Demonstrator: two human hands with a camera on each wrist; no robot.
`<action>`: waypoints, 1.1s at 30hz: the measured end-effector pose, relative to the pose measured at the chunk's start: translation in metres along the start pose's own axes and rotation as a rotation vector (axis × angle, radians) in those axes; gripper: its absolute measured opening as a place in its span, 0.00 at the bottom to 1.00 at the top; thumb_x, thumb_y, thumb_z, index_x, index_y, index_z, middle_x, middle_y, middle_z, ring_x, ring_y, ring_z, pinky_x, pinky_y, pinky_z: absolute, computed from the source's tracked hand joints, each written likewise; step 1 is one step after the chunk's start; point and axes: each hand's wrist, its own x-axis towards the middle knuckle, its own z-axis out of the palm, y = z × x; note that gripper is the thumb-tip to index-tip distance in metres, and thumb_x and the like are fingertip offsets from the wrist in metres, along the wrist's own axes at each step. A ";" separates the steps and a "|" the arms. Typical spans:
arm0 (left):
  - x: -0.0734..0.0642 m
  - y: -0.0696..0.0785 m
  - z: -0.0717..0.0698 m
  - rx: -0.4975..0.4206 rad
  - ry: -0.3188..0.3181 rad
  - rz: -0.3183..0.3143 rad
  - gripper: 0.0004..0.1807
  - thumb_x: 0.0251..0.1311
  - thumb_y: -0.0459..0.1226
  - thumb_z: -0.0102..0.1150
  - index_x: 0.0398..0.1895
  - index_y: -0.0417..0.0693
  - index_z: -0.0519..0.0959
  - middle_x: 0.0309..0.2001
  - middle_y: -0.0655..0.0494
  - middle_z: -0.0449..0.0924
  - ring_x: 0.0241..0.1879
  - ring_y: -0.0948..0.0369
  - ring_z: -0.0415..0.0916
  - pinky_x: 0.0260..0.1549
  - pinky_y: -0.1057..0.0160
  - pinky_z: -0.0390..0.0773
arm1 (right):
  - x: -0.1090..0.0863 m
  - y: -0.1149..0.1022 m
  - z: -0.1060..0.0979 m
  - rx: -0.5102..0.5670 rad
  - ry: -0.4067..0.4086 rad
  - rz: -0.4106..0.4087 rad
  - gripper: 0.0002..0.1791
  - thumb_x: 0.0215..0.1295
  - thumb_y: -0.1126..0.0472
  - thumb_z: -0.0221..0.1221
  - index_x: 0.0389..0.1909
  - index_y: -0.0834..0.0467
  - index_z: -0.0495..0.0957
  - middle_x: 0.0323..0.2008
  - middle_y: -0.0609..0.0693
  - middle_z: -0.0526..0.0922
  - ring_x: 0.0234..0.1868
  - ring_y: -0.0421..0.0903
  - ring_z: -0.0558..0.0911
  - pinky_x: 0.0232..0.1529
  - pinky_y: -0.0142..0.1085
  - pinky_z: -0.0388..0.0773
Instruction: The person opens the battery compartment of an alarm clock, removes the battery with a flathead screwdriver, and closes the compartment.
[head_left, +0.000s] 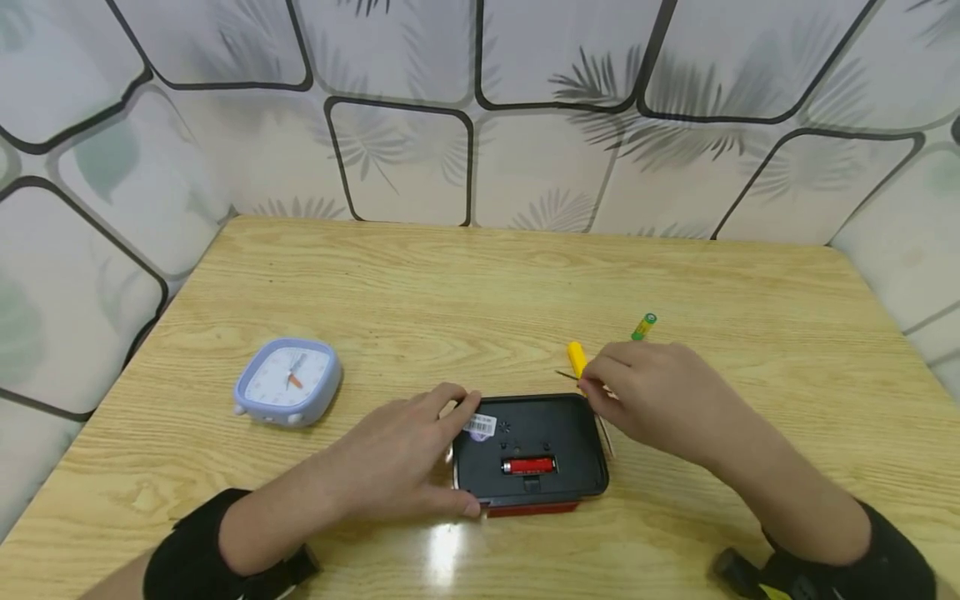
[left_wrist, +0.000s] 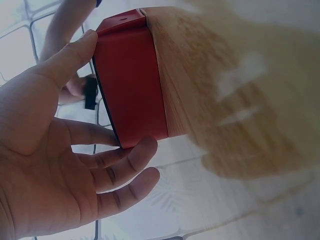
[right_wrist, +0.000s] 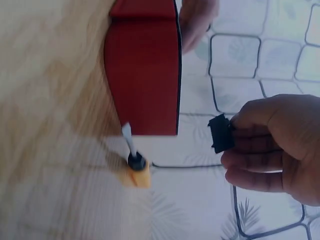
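A red-sided device with a black back [head_left: 555,425] lies back up on the table, its battery slot uncovered with a red battery [head_left: 531,466] inside. My left hand [head_left: 405,454] grips the device's left end, thumb on the near edge and fingers at the far corner. In the left wrist view the thumb and fingers span its red side [left_wrist: 130,90]. My right hand [head_left: 645,400] pinches a small black battery cover [right_wrist: 221,134] between thumb and fingers, just off the device's far right corner. Behind that hand lies a screwdriver with a yellow handle [head_left: 577,357], its metal shaft visible in the right wrist view.
A green and yellow battery [head_left: 643,326] is on the table beyond the right hand. To the left sits a light blue alarm clock [head_left: 288,382], face up. The wooden table [head_left: 450,292] ends at a leaf-patterned wall [head_left: 540,167] at the back.
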 end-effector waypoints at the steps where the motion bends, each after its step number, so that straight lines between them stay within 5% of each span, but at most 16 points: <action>1: 0.000 0.000 0.000 0.001 0.001 0.001 0.59 0.50 0.70 0.63 0.77 0.43 0.59 0.72 0.48 0.62 0.61 0.51 0.74 0.60 0.50 0.76 | -0.001 0.004 0.000 -0.021 -0.033 0.038 0.07 0.49 0.66 0.70 0.24 0.57 0.80 0.21 0.43 0.76 0.18 0.34 0.69 0.17 0.27 0.68; 8: -0.001 -0.001 0.001 -0.008 0.000 -0.001 0.59 0.50 0.70 0.62 0.77 0.44 0.59 0.72 0.49 0.63 0.60 0.51 0.74 0.59 0.49 0.76 | -0.003 0.016 0.004 -0.052 -0.380 0.287 0.21 0.61 0.67 0.60 0.13 0.50 0.64 0.15 0.43 0.60 0.18 0.38 0.55 0.21 0.30 0.53; 22: 0.000 -0.003 0.001 0.001 -0.009 0.001 0.59 0.50 0.71 0.61 0.78 0.45 0.58 0.72 0.49 0.62 0.58 0.52 0.76 0.56 0.50 0.78 | -0.004 0.024 0.021 0.055 -0.736 0.460 0.17 0.61 0.68 0.61 0.15 0.54 0.70 0.15 0.45 0.62 0.18 0.41 0.61 0.19 0.31 0.58; 27: 0.000 -0.003 0.001 -0.001 -0.021 -0.003 0.59 0.50 0.71 0.60 0.78 0.45 0.57 0.73 0.49 0.61 0.57 0.53 0.77 0.56 0.51 0.78 | -0.003 0.023 0.025 0.051 -0.684 0.446 0.14 0.63 0.65 0.61 0.18 0.55 0.73 0.16 0.46 0.67 0.18 0.40 0.64 0.19 0.32 0.62; 30: 0.000 -0.003 0.001 -0.003 -0.022 0.001 0.59 0.50 0.71 0.60 0.78 0.45 0.57 0.73 0.49 0.61 0.57 0.53 0.77 0.57 0.51 0.78 | -0.002 0.022 0.028 0.063 -0.575 0.404 0.04 0.64 0.61 0.63 0.31 0.57 0.82 0.23 0.48 0.79 0.20 0.39 0.70 0.21 0.32 0.69; 33: 0.000 -0.003 0.001 -0.004 -0.022 0.003 0.59 0.50 0.72 0.60 0.78 0.45 0.57 0.73 0.48 0.61 0.57 0.52 0.77 0.56 0.51 0.78 | -0.001 0.020 0.031 0.083 -0.510 0.366 0.13 0.64 0.57 0.66 0.48 0.54 0.85 0.33 0.49 0.84 0.24 0.38 0.74 0.24 0.32 0.74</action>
